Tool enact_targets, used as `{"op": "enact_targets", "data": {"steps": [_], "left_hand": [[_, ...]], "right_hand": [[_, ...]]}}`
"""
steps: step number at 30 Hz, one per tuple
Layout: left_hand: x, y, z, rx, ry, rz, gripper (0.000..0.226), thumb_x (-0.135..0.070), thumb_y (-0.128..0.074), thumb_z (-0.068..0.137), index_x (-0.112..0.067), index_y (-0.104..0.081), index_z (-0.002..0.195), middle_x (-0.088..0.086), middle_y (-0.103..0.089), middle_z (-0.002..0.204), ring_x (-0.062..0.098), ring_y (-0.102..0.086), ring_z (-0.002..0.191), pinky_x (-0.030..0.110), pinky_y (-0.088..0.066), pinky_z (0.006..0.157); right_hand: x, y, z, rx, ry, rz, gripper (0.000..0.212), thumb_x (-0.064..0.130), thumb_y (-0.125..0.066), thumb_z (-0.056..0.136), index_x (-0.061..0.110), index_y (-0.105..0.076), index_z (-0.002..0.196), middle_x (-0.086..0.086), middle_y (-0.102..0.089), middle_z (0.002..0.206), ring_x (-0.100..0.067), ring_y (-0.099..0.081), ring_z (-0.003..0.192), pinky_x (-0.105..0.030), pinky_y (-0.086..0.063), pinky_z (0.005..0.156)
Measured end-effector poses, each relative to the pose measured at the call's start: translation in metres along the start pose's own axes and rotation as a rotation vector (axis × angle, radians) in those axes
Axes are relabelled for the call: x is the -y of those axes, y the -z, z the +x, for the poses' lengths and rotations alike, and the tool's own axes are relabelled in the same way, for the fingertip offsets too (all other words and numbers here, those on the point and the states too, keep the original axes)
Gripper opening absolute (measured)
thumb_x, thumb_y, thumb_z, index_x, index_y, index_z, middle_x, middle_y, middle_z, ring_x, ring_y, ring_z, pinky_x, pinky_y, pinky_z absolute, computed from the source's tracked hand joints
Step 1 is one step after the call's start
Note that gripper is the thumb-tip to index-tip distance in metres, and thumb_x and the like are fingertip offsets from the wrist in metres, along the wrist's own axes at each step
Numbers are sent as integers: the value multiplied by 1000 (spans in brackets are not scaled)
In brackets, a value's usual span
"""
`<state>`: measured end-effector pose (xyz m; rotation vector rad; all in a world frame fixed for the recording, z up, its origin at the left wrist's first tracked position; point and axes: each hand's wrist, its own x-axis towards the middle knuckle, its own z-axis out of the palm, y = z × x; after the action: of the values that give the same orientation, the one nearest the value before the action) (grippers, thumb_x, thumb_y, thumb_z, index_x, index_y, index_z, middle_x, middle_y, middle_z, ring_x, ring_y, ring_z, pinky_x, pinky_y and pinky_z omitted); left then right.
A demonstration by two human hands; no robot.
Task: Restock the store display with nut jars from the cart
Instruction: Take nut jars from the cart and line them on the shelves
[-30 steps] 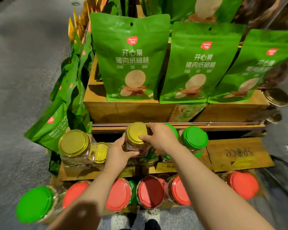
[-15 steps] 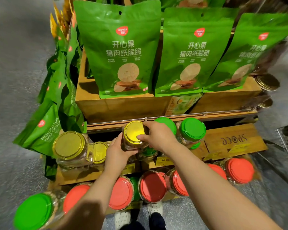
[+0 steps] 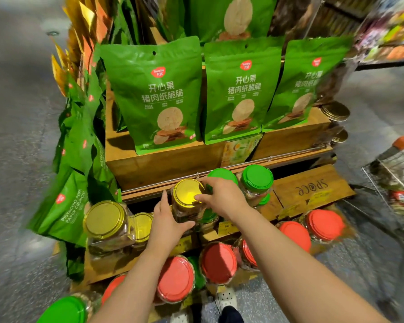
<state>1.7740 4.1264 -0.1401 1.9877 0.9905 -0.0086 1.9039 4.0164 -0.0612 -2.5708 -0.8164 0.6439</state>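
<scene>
On the middle wooden shelf point(image 3: 313, 192) of the display, both hands are steadying a gold-lidded jar point(image 3: 187, 194) as it is being set into the row. The left hand point(image 3: 167, 220) is wrapping the jar's near left side, fingers curled against the clear wall and thumb lying across the front, which looks meant to carry the weight and guide the base down. The right hand point(image 3: 222, 197) is coming over from the right, fingertips pinching the lid's rim, probably to keep the jar upright and turn it square. The jar is sitting just left of two green-lidded jars point(image 3: 257, 179) and right of a bigger gold-lidded jar point(image 3: 105, 220) (whether its base is already touching the shelf is hidden by the hands). Red-lidded jars point(image 3: 218, 262) are lining the nearer, lower tier, and green snack bags point(image 3: 156, 96) are standing on the box above. At the far right a wire cart point(image 3: 397, 173) is showing at the edge.

Compared with half a second ago, the grip and the jar's place among its neighbours are staying the same; the view is tilting down and swinging right, bringing the cart more plainly into sight.
</scene>
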Motion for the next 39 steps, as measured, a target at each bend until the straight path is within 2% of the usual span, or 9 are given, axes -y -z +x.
{"op": "enact_targets", "data": {"steps": [3,7,11,18,23,26,29,33,39], "left_hand": [[-12,21,-15,0,-71,58,122,-42,-88,77,-23,-4,163,9,-15,167,25,-22,153,40,-29,120],[-47,50,-38,-26,-234,190,107,-49,-84,78,-25,-21,161,6,-17,168,23,-20,154,39,-24,122],[-88,62,-58,7,-398,377,98,-56,-79,79,-27,-30,158,5,-22,166,25,-23,154,41,-30,121],[-162,41,-106,105,-589,765,93,-70,-68,82,-33,-29,158,-1,-25,166,27,-35,149,47,-41,115],[-222,-18,-151,138,-728,863,86,-71,-64,84,-35,-33,155,-4,-37,159,21,-48,138,41,-53,102],[-263,-75,-189,191,-832,878,85,-71,-66,82,-37,-34,154,-4,-44,154,20,-50,135,40,-52,101],[-302,-132,-228,259,-914,886,84,-70,-67,82,-38,-35,153,-6,-45,148,18,-52,132,39,-53,97],[-347,-208,-275,321,-1016,867,80,-66,-67,85,-35,-37,153,-5,-47,146,20,-51,133,39,-50,101],[-396,-310,-339,407,-1148,811,75,-63,-65,89,-34,-39,153,-6,-45,151,17,-48,136,37,-49,102]], "right_hand": [[-4,12,-20,-29,-39,45,60,49,-70,91,30,-53,146,-5,-64,136,-27,-68,107,-38,-55,88],[-13,33,-53,-76,-77,76,63,52,-71,90,30,-53,146,-3,-63,140,-24,-66,112,-39,-55,93],[-25,56,-82,-148,-86,104,65,49,-73,89,30,-51,147,4,-62,142,-21,-61,122,-37,-51,100],[-71,104,-146,-183,-121,-57,68,54,-72,88,34,-48,148,0,-58,144,-25,-57,127,-41,-51,98],[-141,142,-215,-188,-198,-150,74,50,-74,87,32,-42,151,-2,-51,150,-27,-51,134,-43,-50,103],[-196,164,-268,-197,-260,-163,78,47,-76,87,30,-40,154,-1,-46,155,-25,-46,139,-43,-46,108],[-249,183,-320,-225,-330,-156,78,45,-78,85,30,-42,153,-1,-50,152,-25,-48,138,-41,-45,108],[-317,203,-385,-273,-436,-146,77,46,-78,84,29,-45,151,-4,-54,148,-27,-52,133,-39,-47,102],[-408,217,-465,-297,-610,-65,79,48,-74,89,30,-36,156,-3,-40,159,-26,-40,144,-42,-42,111]]}}
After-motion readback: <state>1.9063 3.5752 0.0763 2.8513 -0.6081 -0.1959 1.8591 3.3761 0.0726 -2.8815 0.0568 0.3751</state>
